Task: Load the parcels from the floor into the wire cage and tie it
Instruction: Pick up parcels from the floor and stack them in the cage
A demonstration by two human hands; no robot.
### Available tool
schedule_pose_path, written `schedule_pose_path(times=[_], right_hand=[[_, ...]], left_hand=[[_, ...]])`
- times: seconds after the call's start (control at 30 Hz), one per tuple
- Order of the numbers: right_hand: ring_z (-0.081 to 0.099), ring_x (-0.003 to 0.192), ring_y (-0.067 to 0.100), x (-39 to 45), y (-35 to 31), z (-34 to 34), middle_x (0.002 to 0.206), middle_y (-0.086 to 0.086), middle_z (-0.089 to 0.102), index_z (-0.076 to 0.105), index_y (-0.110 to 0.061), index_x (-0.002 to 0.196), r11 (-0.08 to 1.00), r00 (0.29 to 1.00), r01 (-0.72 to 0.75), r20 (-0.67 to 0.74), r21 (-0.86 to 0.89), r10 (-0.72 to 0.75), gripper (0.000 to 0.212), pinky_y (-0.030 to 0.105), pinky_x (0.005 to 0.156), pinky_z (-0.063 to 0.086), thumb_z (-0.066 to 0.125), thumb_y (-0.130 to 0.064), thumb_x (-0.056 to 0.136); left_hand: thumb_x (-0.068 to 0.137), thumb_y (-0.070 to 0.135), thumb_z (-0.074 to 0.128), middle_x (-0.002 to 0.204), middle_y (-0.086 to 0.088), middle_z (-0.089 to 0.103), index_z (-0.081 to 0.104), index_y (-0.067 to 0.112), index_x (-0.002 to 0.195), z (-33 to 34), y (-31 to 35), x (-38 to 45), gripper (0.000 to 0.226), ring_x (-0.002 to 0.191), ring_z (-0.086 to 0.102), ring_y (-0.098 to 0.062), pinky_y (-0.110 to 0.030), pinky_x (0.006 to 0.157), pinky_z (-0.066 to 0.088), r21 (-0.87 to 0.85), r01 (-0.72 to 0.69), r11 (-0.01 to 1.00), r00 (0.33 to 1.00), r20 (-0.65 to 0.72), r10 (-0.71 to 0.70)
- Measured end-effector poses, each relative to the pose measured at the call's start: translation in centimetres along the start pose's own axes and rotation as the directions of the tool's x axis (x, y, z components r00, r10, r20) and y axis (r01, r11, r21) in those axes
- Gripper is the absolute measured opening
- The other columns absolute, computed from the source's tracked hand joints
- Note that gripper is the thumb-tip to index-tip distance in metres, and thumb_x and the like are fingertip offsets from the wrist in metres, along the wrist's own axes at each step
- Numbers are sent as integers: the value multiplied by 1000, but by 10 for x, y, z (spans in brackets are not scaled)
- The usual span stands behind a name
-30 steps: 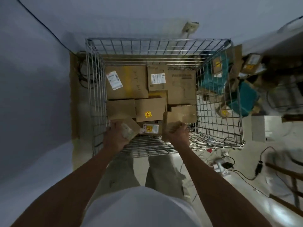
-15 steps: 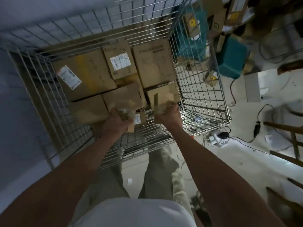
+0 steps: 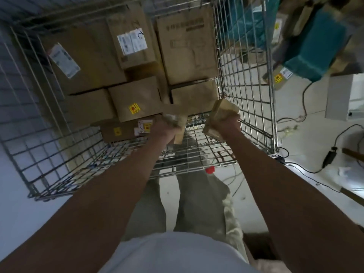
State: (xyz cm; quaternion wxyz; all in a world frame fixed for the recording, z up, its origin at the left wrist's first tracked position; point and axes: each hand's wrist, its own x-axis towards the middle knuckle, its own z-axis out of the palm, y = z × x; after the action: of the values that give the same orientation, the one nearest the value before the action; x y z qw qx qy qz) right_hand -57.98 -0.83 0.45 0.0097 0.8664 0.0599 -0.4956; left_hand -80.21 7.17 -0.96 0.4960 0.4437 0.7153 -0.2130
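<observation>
Loading step, viewed from my head camera: I stood at the near edge of the wire cage (image 3: 246,79) with both arms reached over its front rim. My left hand (image 3: 164,128) was closed around a small flat parcel (image 3: 173,113), and my right hand (image 3: 229,125) was closed around a second small parcel (image 3: 222,110); the fingers of both hands were wrapped tight on the cardboard, though motion blur hid their exact placement. Both parcels hung just above the bare patch of mesh in the cage's near right corner, which I judged to be the free space for them. The next move called for lowering each parcel into that gap beside the stacked boxes and letting go without dislodging the box with the yellow sticker (image 3: 136,99). Count: two parcels in hand; about eight boxes already lying in the cage, the dim far row making that figure approximate; several more parcels, among them a teal one (image 3: 315,50), remained on the floor (image 3: 307,138) outside the right wall. Tying had not begun.
</observation>
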Motion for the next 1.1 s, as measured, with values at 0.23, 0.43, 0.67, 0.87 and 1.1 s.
schedule_pose_path(times=[0.23,0.43,0.67,0.87,1.1], right_hand=[[55,126,42,27,8,32,151,27,42,16,-2,157,951,983,113,173,-289,-64,137,46,98,51,67,-78,54],[72,91,26,105,8,76,108,7,74,67,-22,113,898,926,242,365,-368,-100,86,44,86,59,83,-66,41],[65,88,26,78,-37,77,106,11,68,60,-16,91,683,882,366,470,-632,-38,27,41,89,57,72,-39,87],[63,111,32,105,-20,96,133,15,61,27,0,149,777,940,296,313,-556,-135,138,44,90,56,81,-71,43],[51,130,39,93,-8,104,151,20,39,11,-11,158,723,963,268,163,-637,-213,128,45,91,47,74,-76,67]], left_hand=[[22,74,78,111,5,71,61,27,121,20,-36,28,111,95,71,-17,-38,81,63,86,-68,994,997,34,65],[68,50,91,120,2,60,45,19,141,15,-16,22,92,100,59,-21,-32,78,50,138,-57,989,986,163,34],[59,68,87,121,-8,62,59,19,128,44,-16,74,89,104,61,-29,-41,98,51,353,-45,934,966,255,-50],[60,59,90,124,-8,65,59,21,131,54,-17,108,86,104,63,-28,-36,88,53,346,-117,931,968,247,30],[65,69,82,106,-4,62,63,19,115,66,-22,104,73,106,62,-27,-35,81,46,533,-208,820,978,122,169]])
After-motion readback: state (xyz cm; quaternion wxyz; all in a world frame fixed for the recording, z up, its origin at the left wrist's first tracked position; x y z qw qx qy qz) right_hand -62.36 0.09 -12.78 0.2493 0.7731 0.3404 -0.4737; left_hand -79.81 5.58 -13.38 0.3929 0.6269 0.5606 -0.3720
